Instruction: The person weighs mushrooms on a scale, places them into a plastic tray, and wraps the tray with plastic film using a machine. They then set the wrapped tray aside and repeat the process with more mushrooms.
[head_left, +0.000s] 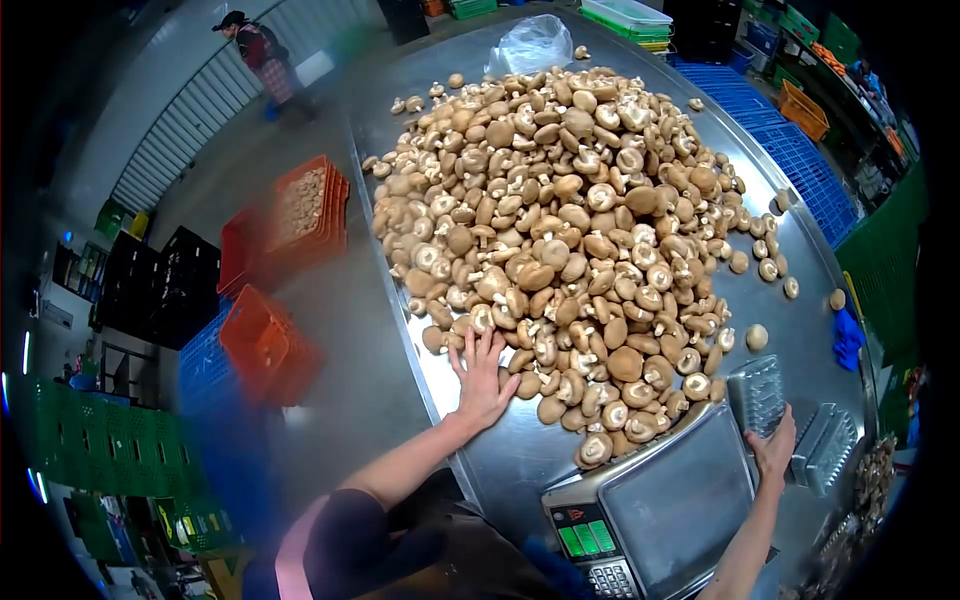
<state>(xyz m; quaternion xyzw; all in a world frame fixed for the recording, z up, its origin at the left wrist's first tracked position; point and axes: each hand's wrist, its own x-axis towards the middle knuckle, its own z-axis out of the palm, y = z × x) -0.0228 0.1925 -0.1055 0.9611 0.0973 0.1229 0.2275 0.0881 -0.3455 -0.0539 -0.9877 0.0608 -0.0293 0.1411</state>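
Note:
A large heap of brown mushrooms point(560, 215) with pale stems covers much of the steel table. My left hand point(485, 385) lies on the near left edge of the heap, fingers spread, touching several mushrooms and gripping none that I can see. At the right of the scale, my right hand point(773, 448) has its fingers at the near end of a clear plastic tray point(757, 392) and grips it there. Beside that hand stands a stack of clear plastic trays point(826, 448). A weighing scale point(680, 500) with a bare metal plate sits between my arms.
The steel table point(520, 450) carries a clear plastic bag point(535, 45) at its far end and a blue glove point(848, 340) at its right edge. Orange crates point(270, 335) stand on the floor at left. Farther back, a person point(265, 60) is by the wall.

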